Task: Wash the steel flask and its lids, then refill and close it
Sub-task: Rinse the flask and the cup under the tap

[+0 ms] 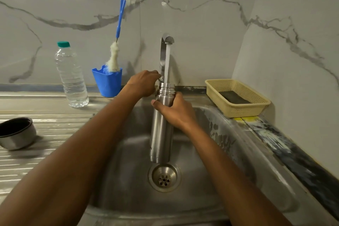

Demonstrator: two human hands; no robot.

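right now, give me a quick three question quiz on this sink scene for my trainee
1. True or false: the flask is held upright, mouth open, under the running tap.
2. Which grips the flask? A) left hand B) right hand
3. Fill in: the bottle brush stands in a blue ____.

Key: 1 true; 2 B; 3 cup

Left hand (pixel 145 83) and right hand (pixel 177 111) outstretched, apparently gripping.
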